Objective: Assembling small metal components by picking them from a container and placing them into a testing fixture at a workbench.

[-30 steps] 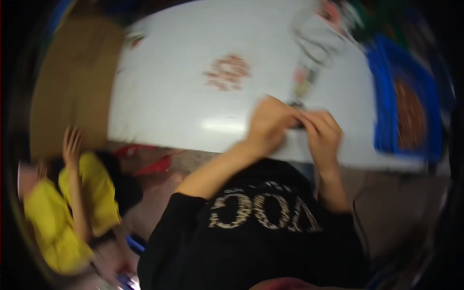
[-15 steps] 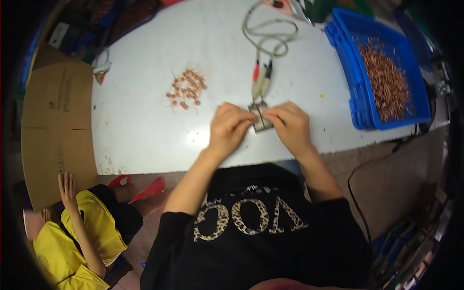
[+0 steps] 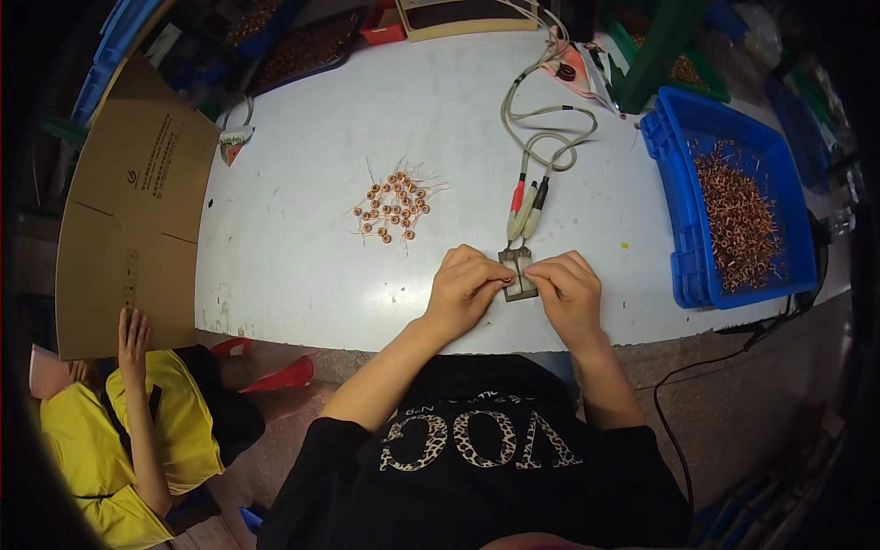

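My left hand (image 3: 463, 291) pinches a small copper coil (image 3: 507, 279) between thumb and fingertips, at the left edge of a small metal fixture block (image 3: 520, 292). On the block's other side my right hand (image 3: 570, 295) is closed in a pinch, its fingertips at the block; what lies in them is too small to make out. Two clip leads, one with a red sleeve (image 3: 518, 199) and one with a black sleeve (image 3: 541, 194), join the far end of the block. A loose cluster of copper coils (image 3: 394, 206) with thin wire ends lies to the left on the white table (image 3: 293, 266).
At right stands a blue bin (image 3: 683, 215) heaped with small copper parts (image 3: 738, 225). A grey cable (image 3: 573, 137) loops behind the clips. Cardboard (image 3: 128, 220) stands along the left table edge, touched by another person's hand (image 3: 134, 339). Dark trays (image 3: 307, 50) sit at the back.
The whole view has shifted, so the table and bin appear lower and more of the back edge shows. Both hands stay pinched at the fixture block.
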The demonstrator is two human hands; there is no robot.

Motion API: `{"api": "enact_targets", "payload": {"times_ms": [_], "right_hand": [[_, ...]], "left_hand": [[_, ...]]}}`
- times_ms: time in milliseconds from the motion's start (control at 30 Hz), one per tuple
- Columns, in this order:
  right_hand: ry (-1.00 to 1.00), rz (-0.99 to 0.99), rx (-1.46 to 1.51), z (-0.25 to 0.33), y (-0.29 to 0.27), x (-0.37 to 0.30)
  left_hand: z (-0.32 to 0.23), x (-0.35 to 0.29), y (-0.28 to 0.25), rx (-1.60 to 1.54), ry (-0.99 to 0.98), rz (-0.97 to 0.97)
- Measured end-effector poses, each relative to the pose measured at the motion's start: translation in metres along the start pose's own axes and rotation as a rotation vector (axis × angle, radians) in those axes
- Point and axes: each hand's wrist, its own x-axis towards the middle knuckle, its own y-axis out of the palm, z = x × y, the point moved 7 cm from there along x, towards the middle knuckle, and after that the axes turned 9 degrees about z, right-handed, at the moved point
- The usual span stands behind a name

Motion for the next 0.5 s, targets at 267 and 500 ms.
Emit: {"api": "enact_targets", "payload": {"times_ms": [267,500], "right_hand": [[-0.021,-0.005,0.076,0.000,0.000,0.004],[-0.083,0.177,0.116,0.015,0.007,0.007]], "left_hand": [[0.000,0.002,0.001,-0.080,-0.012,-0.002],[-0.008,0.004,-0.016,-0.470,-0.271,-0.030]]}}
